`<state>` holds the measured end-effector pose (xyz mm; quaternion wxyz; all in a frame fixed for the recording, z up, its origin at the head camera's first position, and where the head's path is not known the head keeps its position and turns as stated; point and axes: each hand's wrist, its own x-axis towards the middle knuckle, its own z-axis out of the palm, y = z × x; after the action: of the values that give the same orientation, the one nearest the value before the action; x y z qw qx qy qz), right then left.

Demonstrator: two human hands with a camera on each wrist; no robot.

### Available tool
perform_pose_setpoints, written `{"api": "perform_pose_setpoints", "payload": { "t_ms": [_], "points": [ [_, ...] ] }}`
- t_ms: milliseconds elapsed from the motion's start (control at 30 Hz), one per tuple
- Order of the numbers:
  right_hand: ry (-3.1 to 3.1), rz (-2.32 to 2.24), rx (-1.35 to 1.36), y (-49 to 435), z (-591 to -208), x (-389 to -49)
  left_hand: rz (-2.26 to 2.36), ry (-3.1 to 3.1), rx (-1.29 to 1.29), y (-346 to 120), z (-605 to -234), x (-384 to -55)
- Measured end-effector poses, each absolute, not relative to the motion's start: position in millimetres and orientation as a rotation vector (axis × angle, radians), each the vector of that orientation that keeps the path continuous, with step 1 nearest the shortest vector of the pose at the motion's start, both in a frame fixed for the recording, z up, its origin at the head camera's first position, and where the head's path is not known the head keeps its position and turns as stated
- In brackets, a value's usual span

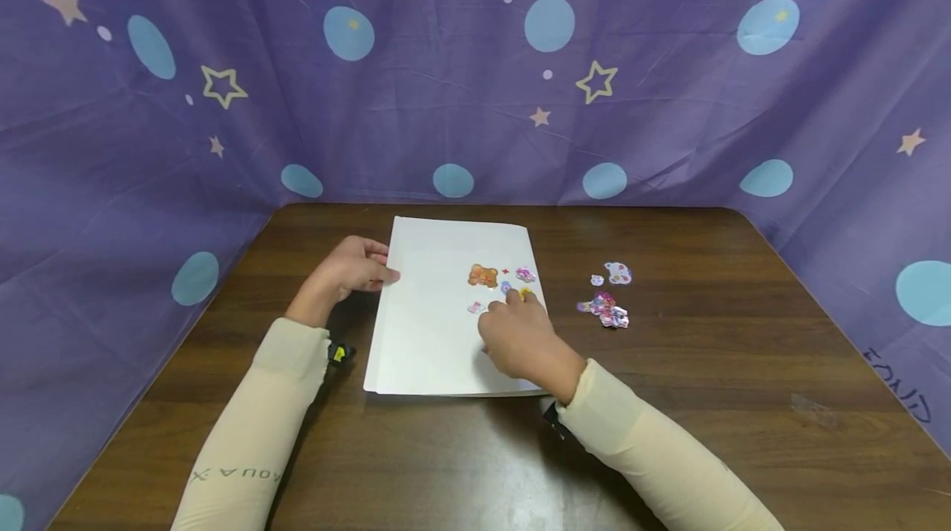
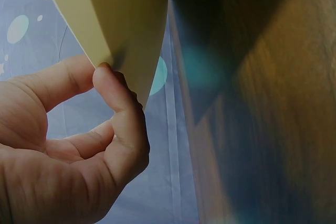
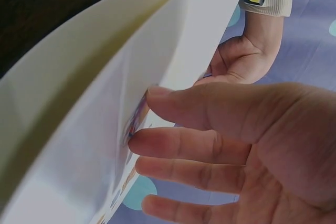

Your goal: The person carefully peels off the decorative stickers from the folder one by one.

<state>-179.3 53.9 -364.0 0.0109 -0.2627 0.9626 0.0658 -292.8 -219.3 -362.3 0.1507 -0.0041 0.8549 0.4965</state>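
A white folded sheet or booklet [image 1: 423,333] lies on the table, its left edge pinched between the thumb and fingers of my left hand [image 1: 352,267]. My right hand [image 1: 520,337] is over the lower right part of the page, its fingers extended. In the right wrist view, the thumb and index fingertips touch a small colourful sticker [image 3: 137,115] against the page; the head view hides it. Around these fingers on the page are a brown bear sticker [image 1: 483,276], a pink-purple sticker [image 1: 525,274], a blue sticker [image 1: 507,288], a yellow sticker [image 1: 526,292] and a pale pink sticker [image 1: 475,308].
Right of the page, a loose cluster of colourful stickers [image 1: 605,310] lies on the brown wooden table [image 1: 706,366]. Behind it are a white-blue sticker [image 1: 618,272] and a small pale sticker [image 1: 597,280]. A purple patterned curtain [image 1: 446,68] surrounds the table's back and sides.
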Motion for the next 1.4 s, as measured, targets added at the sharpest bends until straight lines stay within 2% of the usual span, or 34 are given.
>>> {"api": "perform_pose_setpoints", "payload": {
  "t_ms": [633, 1400],
  "points": [
    [3.042, 0.218, -0.826, 52, -367, -179, 1.431, 2.442, -0.016, -218, -362, -292],
    [2.941, -0.099, -0.783, 68, -371, -198, 1.413, 2.456, -0.017, -220, -363, -293]
  ]
}}
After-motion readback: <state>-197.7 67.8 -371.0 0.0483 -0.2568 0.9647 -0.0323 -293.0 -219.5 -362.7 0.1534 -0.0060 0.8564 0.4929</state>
